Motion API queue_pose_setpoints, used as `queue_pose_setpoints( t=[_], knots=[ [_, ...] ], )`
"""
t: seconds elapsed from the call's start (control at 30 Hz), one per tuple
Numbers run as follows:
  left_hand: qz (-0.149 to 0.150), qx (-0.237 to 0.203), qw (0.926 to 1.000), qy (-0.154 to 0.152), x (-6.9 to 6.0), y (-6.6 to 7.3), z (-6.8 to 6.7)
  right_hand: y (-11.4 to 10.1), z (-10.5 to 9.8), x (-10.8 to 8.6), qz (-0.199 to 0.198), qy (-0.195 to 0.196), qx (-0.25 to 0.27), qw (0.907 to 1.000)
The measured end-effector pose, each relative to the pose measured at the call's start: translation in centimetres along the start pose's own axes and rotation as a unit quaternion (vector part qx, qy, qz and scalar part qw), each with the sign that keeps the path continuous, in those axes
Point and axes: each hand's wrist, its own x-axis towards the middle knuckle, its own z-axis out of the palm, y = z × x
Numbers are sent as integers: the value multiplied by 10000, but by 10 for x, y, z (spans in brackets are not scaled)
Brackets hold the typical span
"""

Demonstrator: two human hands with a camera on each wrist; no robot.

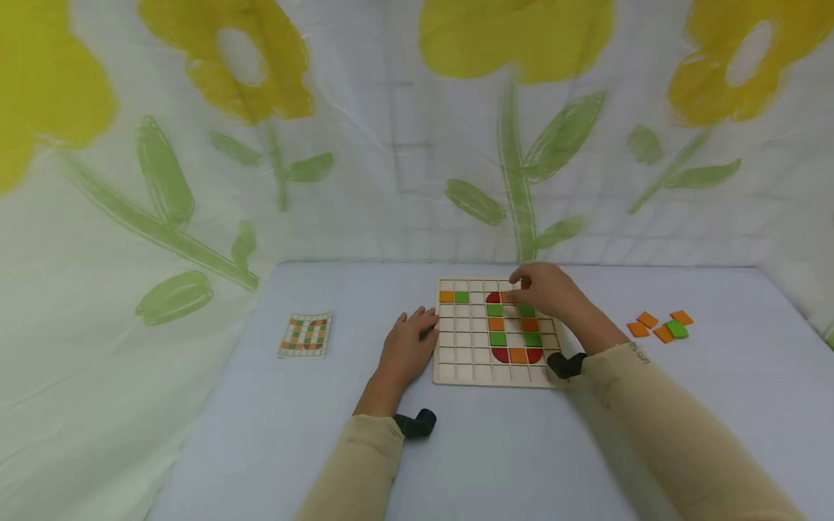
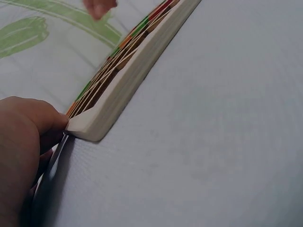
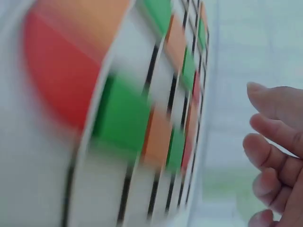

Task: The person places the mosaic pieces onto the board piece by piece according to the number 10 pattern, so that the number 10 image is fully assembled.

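Observation:
A pale wooden grid board (image 1: 456, 347) lies on the table with red, orange and green tiles set in it. Red, green and orange pieces form a ring on its right half; an orange tile (image 1: 446, 297) and a green tile (image 1: 462, 297) sit at its upper left. My left hand (image 1: 407, 347) rests at the board's left edge; in the left wrist view its thumb touches the board's corner (image 2: 92, 125). Above the board's upper right hovers my right hand (image 1: 547, 289). The right wrist view shows its fingers (image 3: 258, 149) loosely bent, holding nothing, apart from the tiles.
Loose orange tiles (image 1: 638, 330) and a green tile (image 1: 676, 330) lie to the right of the board. On the left is a small pattern card (image 1: 306, 335) printed with coloured squares. A flowered curtain (image 1: 365, 217) hangs behind the white table (image 1: 495, 456).

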Motion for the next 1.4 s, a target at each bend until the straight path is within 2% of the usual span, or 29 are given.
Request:
queue_pose_setpoints(
  t=[0.17, 0.37, 0.5, 0.57, 0.73, 0.83, 0.93, 1.1, 1.4],
  knots=[
    [-77, -25, 9999, 149, -1, -2, -3, 50, -25, -32, 134, 247, 23, 9996],
    [11, -77, 9999, 99, 3, 0, 0, 126, -66, -78, 860, 35, -140, 9962],
    [-20, -51, 9999, 134, 3, -1, 0, 156, -72, -95, 1065, -141, -204, 9940],
    [-34, -26, 9999, 122, 3, -2, 1, 166, -68, -99, 849, -164, -230, 9960],
    [-18, -20, 9999, 119, 4, -3, 2, 177, -53, -98, -113, -61, -294, 9995],
    [-21, -39, 9999, 117, 5, -3, 2, 177, -51, -94, -350, -38, -461, 9983],
    [-25, -62, 9999, 106, 5, -2, 2, 175, -53, -92, -364, -123, -574, 9976],
    [-30, -53, 10000, 76, 5, -2, 2, 174, -57, -91, -253, -308, -396, 9984],
    [-27, 8, 10000, 59, 5, -2, 2, 180, -54, -88, -128, -252, -211, 9994]
  ],
)
